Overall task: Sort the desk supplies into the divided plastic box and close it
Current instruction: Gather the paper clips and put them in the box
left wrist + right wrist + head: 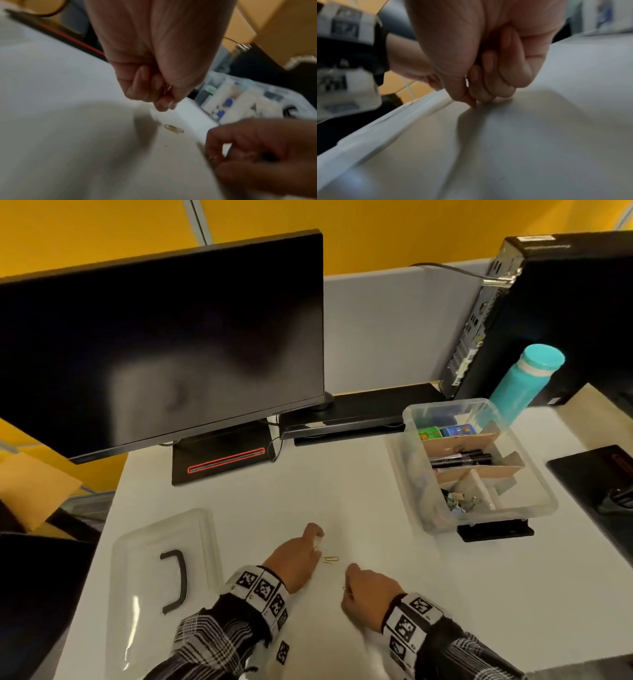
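Observation:
Gold paper clips (330, 559) (173, 129) lie on the white desk between my two hands. My left hand (315, 543) (163, 102) is just left of them, fingers curled round a few paper clips that glint in the fist. Just right of them my right hand (346, 585) (475, 102) is curled too. It pinches a silvery paper clip (467, 81), with its fingertips on the desk. The clear divided box (534, 474) stands open at the right, holding erasers, markers and binder clips. Its clear lid (161, 542), with a black handle, lies flat at the left.
A dark monitor (161, 344) on its stand is at the back left, with a black computer tower (565, 313) at the back right. A teal bottle (527, 381) stands behind the box. A black pad (596, 474) lies at the far right.

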The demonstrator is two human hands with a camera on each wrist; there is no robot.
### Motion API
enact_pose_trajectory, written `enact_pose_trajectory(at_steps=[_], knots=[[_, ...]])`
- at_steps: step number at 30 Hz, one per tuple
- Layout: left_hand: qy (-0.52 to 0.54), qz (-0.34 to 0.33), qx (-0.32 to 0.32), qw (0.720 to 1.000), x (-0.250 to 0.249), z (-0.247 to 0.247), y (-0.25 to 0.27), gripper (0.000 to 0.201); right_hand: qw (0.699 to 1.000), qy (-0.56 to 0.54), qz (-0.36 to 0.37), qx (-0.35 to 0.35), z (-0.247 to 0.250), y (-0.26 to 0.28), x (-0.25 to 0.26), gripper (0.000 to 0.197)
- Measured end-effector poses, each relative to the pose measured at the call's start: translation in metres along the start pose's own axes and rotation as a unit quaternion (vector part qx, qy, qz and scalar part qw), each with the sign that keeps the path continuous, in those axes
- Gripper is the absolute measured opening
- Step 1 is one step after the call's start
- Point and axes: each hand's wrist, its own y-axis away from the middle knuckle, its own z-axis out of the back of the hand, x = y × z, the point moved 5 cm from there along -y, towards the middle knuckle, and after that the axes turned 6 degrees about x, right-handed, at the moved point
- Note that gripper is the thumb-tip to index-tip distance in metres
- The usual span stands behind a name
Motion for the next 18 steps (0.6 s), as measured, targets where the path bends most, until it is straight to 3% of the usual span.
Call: enact_pose_trajectory(at_steps=[3, 8, 11, 12, 15, 18], knots=[[-0.082, 0.03, 0.045, 0.995, -0.01, -0.009, -0.004, 0.031, 0.998, -0.048, 0.039, -0.032, 0.018, 0.016, -0.013, 0.014], [-0.204, 0.014, 0.04, 0.978, -0.02, -0.02, -0.007, 0.035, 0.953, -0.068, 0.089, -0.282, 0.087, 0.076, -0.032, 0.009], [-0.23, 0.024, 0.042, 0.972, -0.02, -0.024, -0.012, 0.037, 0.91, -0.047, 0.042, -0.409, 0.138, 0.11, -0.058, 0.009], [-0.228, 0.03, 0.045, 0.972, -0.019, -0.025, -0.014, 0.036, 0.91, -0.034, 0.001, -0.412, 0.154, 0.116, -0.072, 0.01], [-0.217, 0.047, 0.06, 0.973, -0.019, -0.024, -0.019, 0.029, 0.935, 0.047, -0.151, -0.318, 0.191, 0.116, -0.12, 0.01], [-0.22, 0.064, 0.08, 0.97, -0.02, -0.022, -0.023, 0.026, 0.941, 0.102, -0.218, -0.236, 0.21, 0.099, -0.156, 0.012]])
